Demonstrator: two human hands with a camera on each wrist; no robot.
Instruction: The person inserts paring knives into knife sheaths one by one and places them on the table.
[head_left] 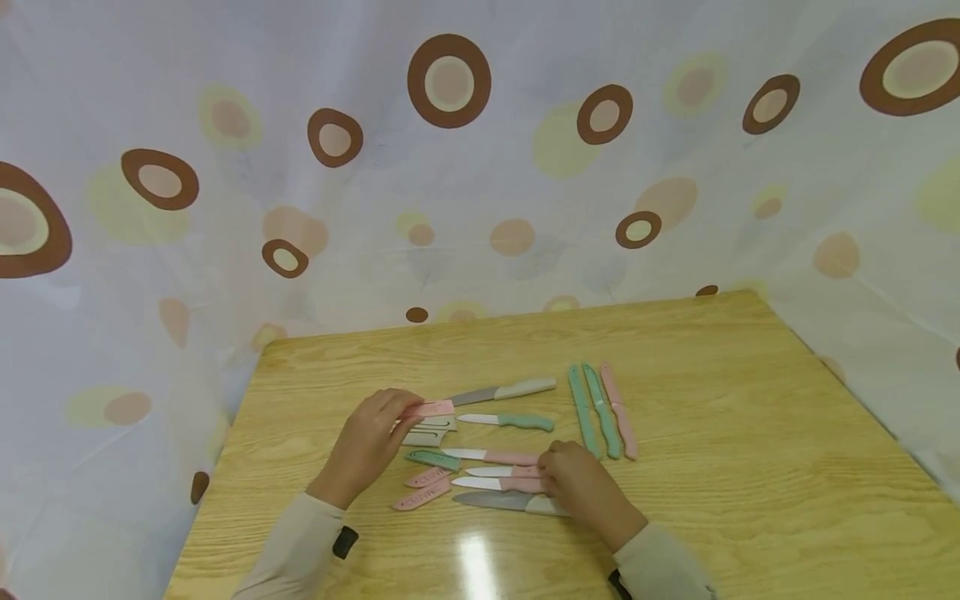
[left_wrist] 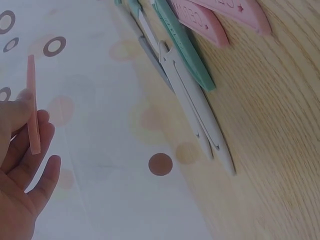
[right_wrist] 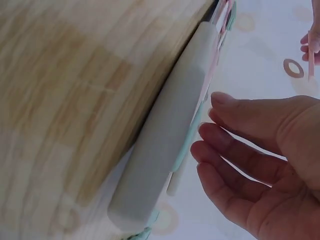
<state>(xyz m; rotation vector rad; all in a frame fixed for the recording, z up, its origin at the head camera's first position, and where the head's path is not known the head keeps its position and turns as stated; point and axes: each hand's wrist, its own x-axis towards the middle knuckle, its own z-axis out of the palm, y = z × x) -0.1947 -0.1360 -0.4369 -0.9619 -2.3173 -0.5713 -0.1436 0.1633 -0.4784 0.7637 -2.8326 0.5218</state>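
Nearest you, this side of the green-handled knife (head_left: 527,422), lies one white-handled knife (head_left: 502,500). Your right hand (head_left: 588,487), fingers loosely bent and holding nothing, is beside the pink-handled knives (head_left: 520,484), also nearer than the green-handled knife. Left of that green-handled knife, your left hand (head_left: 367,446) pinches a pink sheath (head_left: 437,408) above white sheaths (head_left: 427,437). Just beyond the green-handled knife lies another white-handled knife (head_left: 525,387).

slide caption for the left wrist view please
A left hand pinches a pink sheath, with two white sheaths on the wood-grain table.
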